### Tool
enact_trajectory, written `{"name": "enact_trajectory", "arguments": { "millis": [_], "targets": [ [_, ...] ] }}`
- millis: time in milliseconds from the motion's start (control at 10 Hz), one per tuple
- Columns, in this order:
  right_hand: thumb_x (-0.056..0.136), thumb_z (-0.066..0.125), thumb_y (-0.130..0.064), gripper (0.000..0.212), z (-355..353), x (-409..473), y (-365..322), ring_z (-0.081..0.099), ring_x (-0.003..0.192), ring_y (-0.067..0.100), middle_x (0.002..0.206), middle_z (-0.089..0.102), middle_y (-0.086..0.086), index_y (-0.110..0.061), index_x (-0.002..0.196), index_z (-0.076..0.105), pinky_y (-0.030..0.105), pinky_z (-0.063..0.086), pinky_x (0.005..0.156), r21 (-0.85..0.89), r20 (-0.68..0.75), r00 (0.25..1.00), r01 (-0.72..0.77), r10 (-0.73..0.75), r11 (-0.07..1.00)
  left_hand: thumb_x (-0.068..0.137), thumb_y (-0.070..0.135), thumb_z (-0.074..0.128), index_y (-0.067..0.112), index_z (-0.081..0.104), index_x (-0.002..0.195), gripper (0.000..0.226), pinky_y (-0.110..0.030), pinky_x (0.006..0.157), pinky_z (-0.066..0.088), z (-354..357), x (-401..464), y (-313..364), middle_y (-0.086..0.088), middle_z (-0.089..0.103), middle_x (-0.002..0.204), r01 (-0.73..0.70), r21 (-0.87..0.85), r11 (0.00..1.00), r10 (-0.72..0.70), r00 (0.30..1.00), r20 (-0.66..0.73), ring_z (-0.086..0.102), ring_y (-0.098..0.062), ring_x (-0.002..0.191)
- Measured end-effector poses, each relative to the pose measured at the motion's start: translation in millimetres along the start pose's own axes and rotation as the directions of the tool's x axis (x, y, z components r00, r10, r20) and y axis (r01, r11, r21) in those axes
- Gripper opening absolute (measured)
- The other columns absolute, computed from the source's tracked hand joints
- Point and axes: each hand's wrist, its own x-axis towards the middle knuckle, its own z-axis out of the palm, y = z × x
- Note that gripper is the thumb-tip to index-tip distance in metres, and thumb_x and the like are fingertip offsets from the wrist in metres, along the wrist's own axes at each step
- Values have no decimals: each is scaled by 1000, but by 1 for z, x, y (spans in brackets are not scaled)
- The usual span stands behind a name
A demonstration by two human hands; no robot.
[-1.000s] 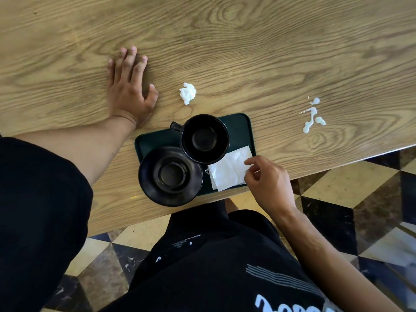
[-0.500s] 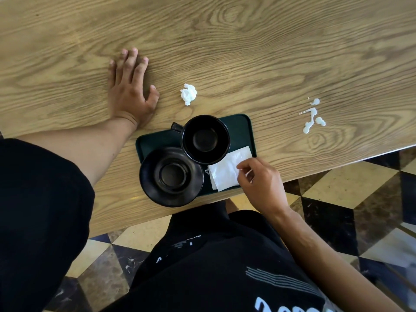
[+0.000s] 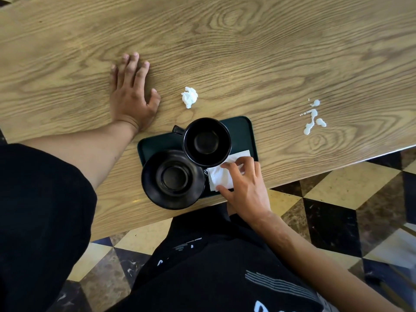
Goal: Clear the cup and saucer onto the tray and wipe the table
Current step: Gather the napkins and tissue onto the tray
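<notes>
A dark green tray (image 3: 244,131) sits at the near edge of the wooden table (image 3: 225,52). On it stand an empty black cup (image 3: 207,142) and, to its left, a black saucer (image 3: 173,179) that overhangs the tray's front. A white napkin (image 3: 219,177) lies flat on the tray's right part. My right hand (image 3: 245,188) rests on the napkin, thumb and fingers spread and pinching at it. My left hand (image 3: 132,95) lies flat, palm down, on the table left of the tray.
A crumpled white tissue (image 3: 189,97) lies on the table just beyond the tray. A white liquid spill (image 3: 313,115) marks the table to the right. Below the table edge are my dark clothes and a chequered floor (image 3: 337,199).
My right hand has moved left over the napkin, from its right edge to its middle, and the fingers have spread on it. The left hand stays flat.
</notes>
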Motion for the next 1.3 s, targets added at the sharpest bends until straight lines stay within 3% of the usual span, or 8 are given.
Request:
{"name": "enact_trajectory", "arguments": {
  "millis": [200,300,500,700,800,900,1100,1300],
  "targets": [
    [80,82,-33,46,-2,-1,6,50,103,21,119,51,7,-18,120,65,33,54,83,85,-13,1000,-16,17,996,94,33,53,10,46,152,63,-54,128,13,0,0,0,-15,33,167,3,-5,1000,-3,1000,8,24,-34,157],
    [94,69,-24,17,-17,9,12,59,90,18,106,59,3,-12,105,71,32,54,75,276,-179,977,-64,117,959,94,33,53,10,46,153,63,-55,128,13,0,0,0,-14,33,167,4,-2,1000,-4,1000,4,24,-34,157],
    [96,62,-14,8,-57,62,19,58,76,10,89,66,-3,-12,93,70,26,50,71,428,-292,905,-166,309,888,95,35,52,11,44,153,63,-55,128,12,1,1,-1,-14,32,168,6,-1,1000,-6,1000,25,22,-34,157],
    [90,72,-25,16,-82,164,-6,63,77,3,95,68,-7,-25,106,72,19,51,75,427,-87,993,-36,80,904,94,36,51,11,44,154,65,-54,129,10,0,1,-2,-14,31,168,12,-3,1000,-12,999,37,21,-32,158],
    [83,78,-15,48,-81,210,-39,52,80,-4,119,55,0,-27,129,67,15,47,77,263,74,963,230,-258,937,93,35,51,10,46,153,65,-55,128,11,1,1,-2,-15,32,167,9,-11,1000,-9,1000,27,22,-34,157],
    [80,81,-18,53,-68,227,-59,58,95,10,126,48,2,-30,130,67,18,49,76,139,234,885,380,-403,914,94,35,51,9,45,153,65,-56,128,11,3,1,-3,-15,32,167,1,-20,1000,0,1000,29,22,-34,157],
    [89,72,-24,30,-61,218,-56,61,100,21,118,58,5,-20,118,74,35,53,87,108,225,899,360,-375,927,93,36,51,10,47,151,64,-56,128,13,3,1,-3,-15,34,166,-3,-12,1000,3,1000,13,24,-34,157],
    [90,74,-25,32,-84,176,-19,62,87,10,107,65,-4,-19,121,71,26,53,84,315,-56,993,115,-103,942,93,36,50,10,46,152,65,-55,128,12,1,0,-1,-15,33,167,0,-10,1000,0,1000,26,23,-34,157]
  ]
}}
